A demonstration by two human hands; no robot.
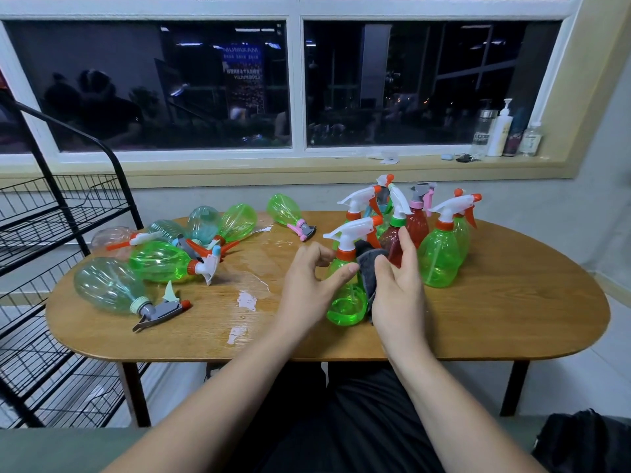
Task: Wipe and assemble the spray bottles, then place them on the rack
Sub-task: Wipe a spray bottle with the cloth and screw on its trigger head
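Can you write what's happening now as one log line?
step: wiping | left hand: steadies green bottle | right hand: holds grey cloth against it

green bottle (345,302) — translucent, white trigger, orange collar | cloth (367,274) dark grey | red bottle (392,247) translucent | table (512,319) brown wood grain | rack (68,213) black wire | pale bottle (106,285), left edge — clear greenish, grey trigger
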